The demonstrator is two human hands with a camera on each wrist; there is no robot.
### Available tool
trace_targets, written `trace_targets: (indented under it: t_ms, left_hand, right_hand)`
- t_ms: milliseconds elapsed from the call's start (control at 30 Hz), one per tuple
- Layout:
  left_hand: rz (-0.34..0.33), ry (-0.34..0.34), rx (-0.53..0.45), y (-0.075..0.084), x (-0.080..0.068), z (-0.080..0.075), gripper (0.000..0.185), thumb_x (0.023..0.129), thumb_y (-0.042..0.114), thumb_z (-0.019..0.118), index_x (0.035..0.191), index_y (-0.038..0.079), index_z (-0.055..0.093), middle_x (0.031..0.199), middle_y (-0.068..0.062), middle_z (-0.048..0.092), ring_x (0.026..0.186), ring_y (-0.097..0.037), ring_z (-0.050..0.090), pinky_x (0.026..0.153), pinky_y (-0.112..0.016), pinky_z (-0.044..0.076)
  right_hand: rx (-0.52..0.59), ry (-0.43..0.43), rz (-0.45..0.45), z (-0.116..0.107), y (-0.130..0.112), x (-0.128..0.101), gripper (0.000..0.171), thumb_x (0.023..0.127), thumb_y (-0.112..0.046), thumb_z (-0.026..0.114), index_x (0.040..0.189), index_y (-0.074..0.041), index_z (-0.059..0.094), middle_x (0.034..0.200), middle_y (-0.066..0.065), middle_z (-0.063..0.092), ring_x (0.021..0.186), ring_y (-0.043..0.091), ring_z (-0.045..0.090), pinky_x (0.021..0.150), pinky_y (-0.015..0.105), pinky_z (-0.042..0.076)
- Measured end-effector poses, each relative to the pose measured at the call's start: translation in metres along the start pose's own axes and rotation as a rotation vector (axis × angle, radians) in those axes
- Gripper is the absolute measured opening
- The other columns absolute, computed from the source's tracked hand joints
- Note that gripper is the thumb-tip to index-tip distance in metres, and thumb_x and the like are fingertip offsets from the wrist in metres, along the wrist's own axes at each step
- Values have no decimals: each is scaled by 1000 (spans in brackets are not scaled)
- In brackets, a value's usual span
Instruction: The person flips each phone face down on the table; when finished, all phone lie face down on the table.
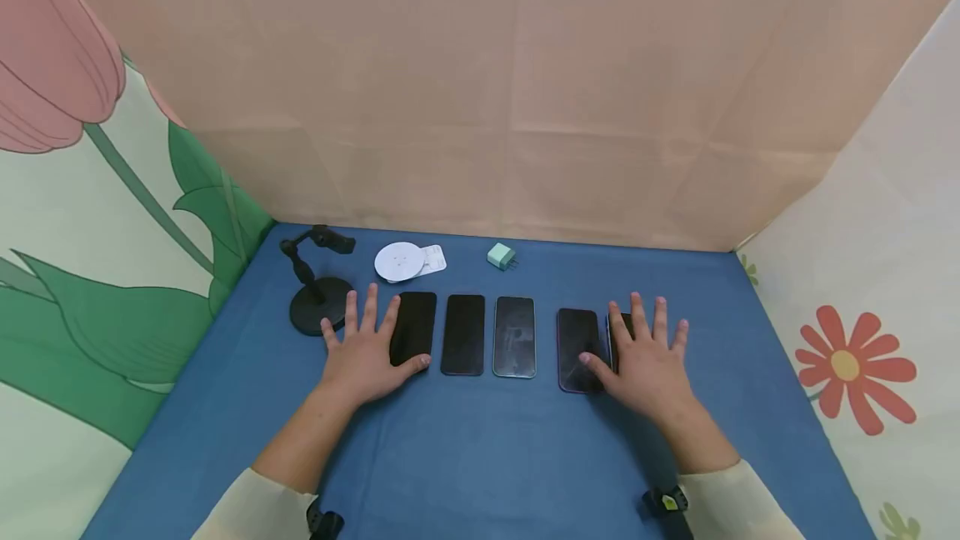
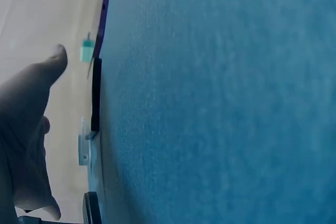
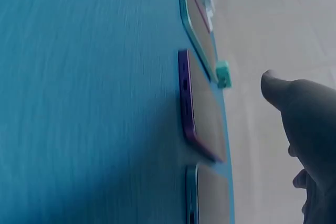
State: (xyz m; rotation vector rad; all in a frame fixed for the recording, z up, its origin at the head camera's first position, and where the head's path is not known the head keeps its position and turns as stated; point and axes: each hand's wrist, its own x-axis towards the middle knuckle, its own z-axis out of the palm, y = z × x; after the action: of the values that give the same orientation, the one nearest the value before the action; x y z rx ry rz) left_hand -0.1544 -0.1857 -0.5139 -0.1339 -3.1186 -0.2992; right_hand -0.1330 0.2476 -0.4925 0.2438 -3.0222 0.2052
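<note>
Smartphones lie in a row on the blue cloth, screens up. My left hand (image 1: 363, 361), fingers spread, is over the left side of the leftmost black phone (image 1: 415, 327); in the left wrist view it is raised off the cloth. Beside that phone are another black phone (image 1: 463, 334) and a phone with a pale rim (image 1: 514, 337). My right hand (image 1: 648, 365) is spread above the rightmost phone (image 3: 212, 195) and partly hides it in the head view. Its thumb overlaps the edge of a purple-rimmed phone (image 1: 578, 340). Neither hand holds anything.
A black stand (image 1: 318, 307) with a jointed arm is at the back left. Near it, a white round disc (image 1: 399, 262) overlaps a small white card-like piece (image 1: 432, 259). A pale green plug charger (image 1: 501, 256) lies behind the phones. Cloth-like walls rise at the back and sides.
</note>
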Motion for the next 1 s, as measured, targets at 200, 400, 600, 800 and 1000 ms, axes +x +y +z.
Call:
trace_targets:
  t_ms: [200, 400, 600, 800, 1000]
  left_hand:
    - [-8, -26, -21, 0, -4, -1, 116, 81, 82, 64, 167, 17, 21, 174, -16, -2, 157, -48, -5, 114, -82, 4]
    - [-1, -6, -26, 1, -5, -1, 113, 82, 76, 68, 166, 14, 24, 173, -19, 4, 156, -49, 0, 115, -80, 8]
    - [-9, 20, -52, 4, -7, -2, 104, 85, 66, 73, 164, 11, 31, 172, -21, 12, 156, -49, 8, 117, -76, 14]
    - [-8, 34, -86, 2, -8, -3, 96, 89, 58, 73, 161, 8, 36, 169, -23, 20, 153, -50, 18, 114, -73, 28]
    - [-9, 17, -122, 2, -11, -4, 90, 91, 55, 73, 160, 7, 39, 165, -24, 30, 149, -49, 28, 112, -71, 34]
  right_hand:
    - [20, 13, -48, 5, -20, 2, 99, 92, -65, 66, 164, -8, 29, 171, 24, 14, 156, 48, -2, 120, 72, 10]
    - [23, 23, -98, 7, -40, 4, 95, 92, -61, 69, 162, -8, 34, 169, 24, 22, 155, 50, 12, 121, 68, 20]
    - [29, 35, -148, 8, -60, 10, 90, 92, -55, 72, 160, -7, 38, 166, 24, 30, 152, 49, 24, 117, 66, 32]
    - [38, 40, -198, 16, -80, 14, 81, 95, -50, 71, 157, -5, 44, 162, 23, 38, 149, 46, 33, 113, 64, 38]
    - [71, 33, -229, 22, -99, 17, 77, 95, -47, 72, 155, -6, 47, 157, 21, 46, 145, 43, 41, 114, 60, 41]
